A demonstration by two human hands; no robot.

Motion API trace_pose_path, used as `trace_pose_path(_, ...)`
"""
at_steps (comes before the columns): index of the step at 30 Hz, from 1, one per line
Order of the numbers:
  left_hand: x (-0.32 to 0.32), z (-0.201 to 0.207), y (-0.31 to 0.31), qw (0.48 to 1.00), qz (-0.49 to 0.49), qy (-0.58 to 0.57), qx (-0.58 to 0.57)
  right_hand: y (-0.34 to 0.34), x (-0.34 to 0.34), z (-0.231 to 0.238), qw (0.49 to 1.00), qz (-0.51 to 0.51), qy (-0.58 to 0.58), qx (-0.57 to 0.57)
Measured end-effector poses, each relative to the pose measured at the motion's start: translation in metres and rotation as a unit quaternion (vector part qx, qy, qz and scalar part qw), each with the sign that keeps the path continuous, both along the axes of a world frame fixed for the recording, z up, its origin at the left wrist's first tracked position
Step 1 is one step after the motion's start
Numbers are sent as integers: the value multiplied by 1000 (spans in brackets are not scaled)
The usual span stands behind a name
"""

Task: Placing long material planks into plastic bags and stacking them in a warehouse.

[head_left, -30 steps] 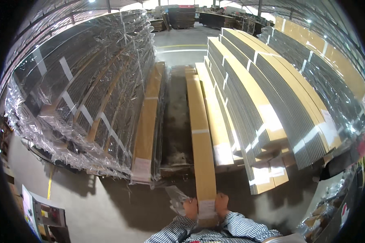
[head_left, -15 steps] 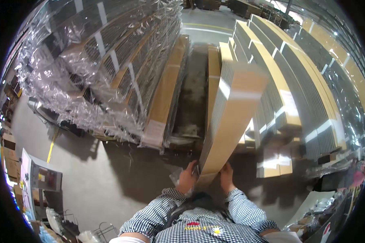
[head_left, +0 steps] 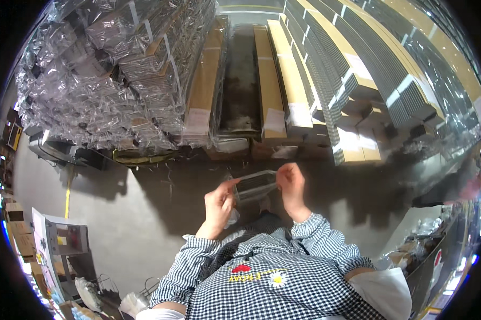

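Observation:
My left hand (head_left: 219,205) and my right hand (head_left: 292,184) are raised in front of me, each pinching one end of a small clear plastic piece (head_left: 255,184) with a dark inside, stretched between them. Just beyond the hands, long brown cardboard boxes (head_left: 268,80) lie side by side with their near ends facing me. My checked sleeves come in from the lower edge.
A tall stack of long packs in clear film (head_left: 117,69) stands on the left. Stacked grey and brown long boxes (head_left: 358,69) fill the right. Grey concrete floor (head_left: 133,213) lies between, with a small shelf unit (head_left: 59,240) at lower left and wrapped goods (head_left: 422,240) at lower right.
Earlier both hands gripped the near end of a long brown box and tilted it up. That box is out of my hands now, and they hold the small clear plastic piece instead.

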State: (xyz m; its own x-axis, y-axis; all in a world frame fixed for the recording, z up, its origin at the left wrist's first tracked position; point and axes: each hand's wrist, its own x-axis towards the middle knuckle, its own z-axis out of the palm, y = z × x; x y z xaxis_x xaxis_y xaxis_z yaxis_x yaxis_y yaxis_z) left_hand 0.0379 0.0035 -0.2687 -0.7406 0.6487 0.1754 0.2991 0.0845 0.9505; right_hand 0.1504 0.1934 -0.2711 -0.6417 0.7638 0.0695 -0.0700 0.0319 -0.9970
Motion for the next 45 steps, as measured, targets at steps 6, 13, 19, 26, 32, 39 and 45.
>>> trace_pose_path(6,-10,-9,-27,976,-88,106,-169,-28,15,-25,997,-23,60,-32)
trace_pose_path(13,30,161,-40,818,-239,-373,368,-48,55,-162,891,259,-181,325)
trace_pose_path(19,26,221,-48,826,-138,-269,475,-71,20,-201,922,337,-169,87)
trace_pose_path(26,-73,33,-40,924,199,-291,151,50,-133,-70,989,145,11,-18)
trace_pose_path(32,-79,-55,-54,924,274,-261,49,146,-351,89,985,152,87,10)
trace_pose_path(39,-116,-7,21,915,231,-316,97,202,-513,3,973,211,10,-93)
trace_pose_path(45,-152,-59,44,916,274,-245,158,174,-473,-3,956,184,146,-177)
